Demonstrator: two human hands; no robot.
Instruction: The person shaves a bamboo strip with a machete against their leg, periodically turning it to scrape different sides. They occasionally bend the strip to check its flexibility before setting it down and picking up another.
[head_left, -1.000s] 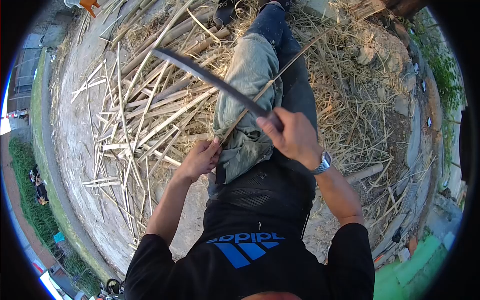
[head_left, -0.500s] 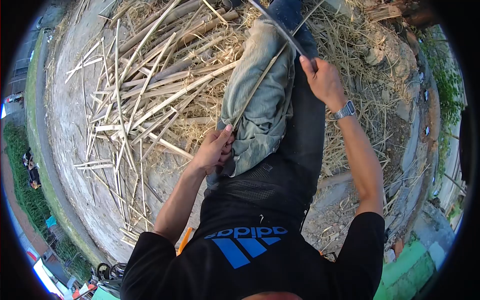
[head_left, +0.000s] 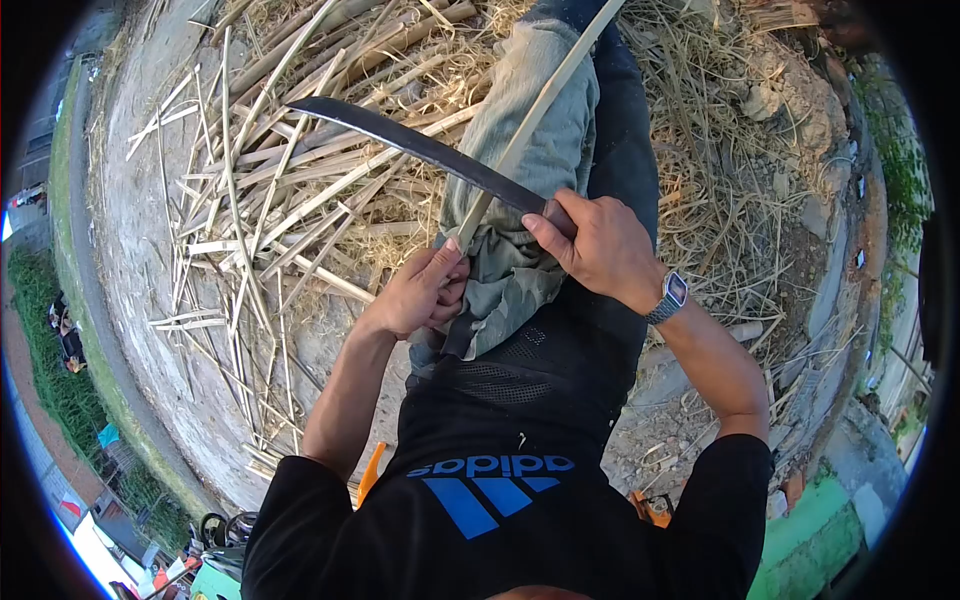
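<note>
At the centre of the frame, the left hand (head_left: pixel 415 295) was closed around the lower end of a bamboo strip (head_left: pixel 532 112), thumb pressed up along it, against the knee. Just to its right, the right hand (head_left: pixel 595 245) was curled tight around the handle of a long knife (head_left: pixel 410 145), a wristwatch (head_left: pixel 668 296) showing on that wrist.

The strip was thin, pale yellow and straight. It ran from the left hand up and rightward to the top edge of the frame, lying along a grey-green cloth (head_left: pixel 520 260) draped over the person's thigh. The knife's dark, slightly curved blade reached from the right hand toward the upper left of the frame. It crossed the strip just above the left thumb; whether the edge was biting into it could not be told.

Left of the leg, a loose heap of split bamboo (head_left: pixel 290 190) lay spread over the bare ground (head_left: pixel 140 250). Dry straw-like shavings (head_left: pixel 730 170) covered the right side of the frame.
</note>
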